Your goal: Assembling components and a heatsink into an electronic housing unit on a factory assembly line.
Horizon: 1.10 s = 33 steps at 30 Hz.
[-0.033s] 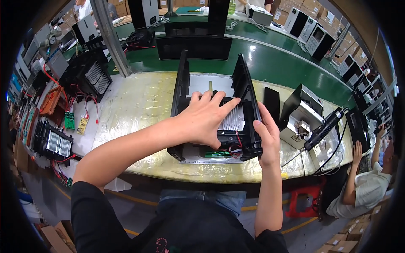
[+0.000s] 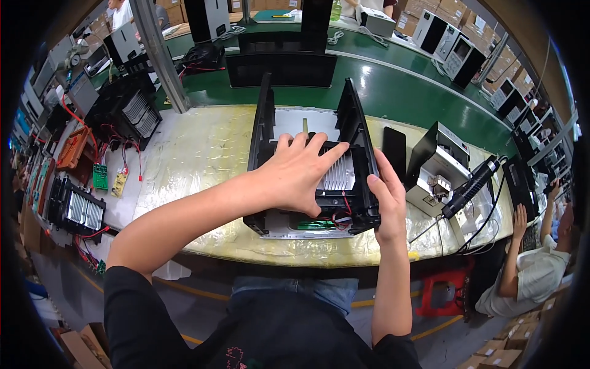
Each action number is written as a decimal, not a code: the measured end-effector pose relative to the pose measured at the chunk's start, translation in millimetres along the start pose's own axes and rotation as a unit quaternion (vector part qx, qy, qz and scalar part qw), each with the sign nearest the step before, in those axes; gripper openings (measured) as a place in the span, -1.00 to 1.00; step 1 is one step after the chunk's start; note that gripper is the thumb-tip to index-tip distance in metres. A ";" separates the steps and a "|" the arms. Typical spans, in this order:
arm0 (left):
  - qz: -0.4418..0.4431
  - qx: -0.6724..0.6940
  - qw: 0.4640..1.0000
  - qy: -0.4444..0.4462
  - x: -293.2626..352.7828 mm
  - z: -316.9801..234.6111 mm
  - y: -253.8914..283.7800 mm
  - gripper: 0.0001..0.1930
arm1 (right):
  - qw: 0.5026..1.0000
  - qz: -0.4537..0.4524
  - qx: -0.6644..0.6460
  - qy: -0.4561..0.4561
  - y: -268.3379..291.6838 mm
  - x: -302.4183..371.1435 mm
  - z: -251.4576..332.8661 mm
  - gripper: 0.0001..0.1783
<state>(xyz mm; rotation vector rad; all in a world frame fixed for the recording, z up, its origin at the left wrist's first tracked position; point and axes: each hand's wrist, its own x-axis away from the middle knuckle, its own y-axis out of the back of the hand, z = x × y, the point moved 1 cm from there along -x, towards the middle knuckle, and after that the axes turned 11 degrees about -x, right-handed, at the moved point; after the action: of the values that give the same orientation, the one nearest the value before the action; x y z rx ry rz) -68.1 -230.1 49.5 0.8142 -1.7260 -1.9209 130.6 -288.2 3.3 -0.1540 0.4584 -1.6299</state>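
A black-sided casing (image 2: 263, 117) lies with its open side up on the bench in front of me, its two tall side walls standing. Inside sits a black-framed heat sink unit (image 2: 338, 176) with silver fins. My left hand (image 2: 299, 172) spans this unit from above, fingers spread over its far part and thumb at its near edge. My right hand (image 2: 388, 200) grips the casing's right wall, thumb on the wall's top edge. Red and black wires and a green circuit board (image 2: 316, 225) show at the near end. The left hand hides part of the fins.
To the right are a black flat panel (image 2: 394, 149), an open metal box (image 2: 430, 184) and a black power screwdriver (image 2: 472, 187). More heat sink units (image 2: 85, 208) and loose circuit boards (image 2: 101, 176) lie left. A metal post (image 2: 161, 58) rises behind. A co-worker's hand (image 2: 520, 221) rests at far right.
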 end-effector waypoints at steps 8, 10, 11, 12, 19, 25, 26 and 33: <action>-0.051 0.041 0.997 -0.032 7.9 16.3 5.3 -0.04 | 0.933 -0.115 0.211 0.269 -7.5 32.1 26.0 -0.59; -0.153 0.061 0.986 -0.026 24.6 20.8 15.2 -0.31 | 0.897 -0.037 0.296 0.326 -4.3 76.5 29.3 -0.63; -0.150 0.067 0.986 -0.030 31.3 21.9 16.2 -0.31 | 0.891 0.060 0.334 0.302 -12.6 93.7 29.1 -0.62; -0.155 0.114 0.981 0.007 34.6 24.6 16.7 -0.36 | 0.879 0.108 0.393 0.250 -24.7 100.4 17.8 -0.60; -0.176 0.178 0.965 0.081 41.4 26.1 4.4 -0.57 | 0.760 0.171 0.622 0.079 -44.3 85.8 -25.4 -0.49; -0.186 0.182 0.962 0.085 37.2 22.9 3.5 -0.61 | 0.724 0.148 0.674 0.008 -43.2 75.2 -19.3 -0.73; -0.186 0.181 0.962 0.088 36.4 22.3 3.2 -0.62 | 0.723 0.149 0.674 0.007 -39.8 73.2 -19.5 -0.73; -0.187 0.179 0.961 0.097 32.2 24.3 -2.7 -0.63 | 0.821 0.244 0.516 0.025 -20.7 55.2 0.3 -0.85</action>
<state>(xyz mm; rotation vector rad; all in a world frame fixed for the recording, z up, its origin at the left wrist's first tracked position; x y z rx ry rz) -108.0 -233.2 43.6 1.5045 -1.9293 -1.6882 104.9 -341.3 2.1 0.7707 -0.3761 -1.1733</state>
